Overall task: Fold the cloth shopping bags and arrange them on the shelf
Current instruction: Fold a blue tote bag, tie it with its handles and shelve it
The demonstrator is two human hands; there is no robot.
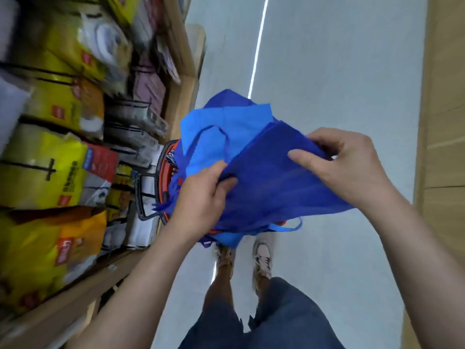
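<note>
Person stands in the aisle, dark blue non-woven cloth shopping bag (276,187) held in the air at waist level over a red-rimmed basket (162,170). In the basket lie more bags, a light blue cloth bag (221,127) uppermost with its handle loop showing. Left hand (201,195): fingers and thumb curled, pinching the near left edge of the dark bag. Right hand (349,165): fingers curled round the far upper edge, forefinger laid flat along the cloth. The panel between the hands is taut but slightly creased, and one corner hangs free at the lower right. Judgement: the step in hand is squaring the bag for a fold. To do it well, I would pull the two gripped edges evenly apart to flatten the panel, tuck the handles inside, then bring edge to edge so the corners meet before creasing. The thin cloth will likely slip and spring open unless pinched firmly. The wooden shelf (83,301) to the left is packed with yellow packets (42,177); a free slot cannot be made out.
</note>
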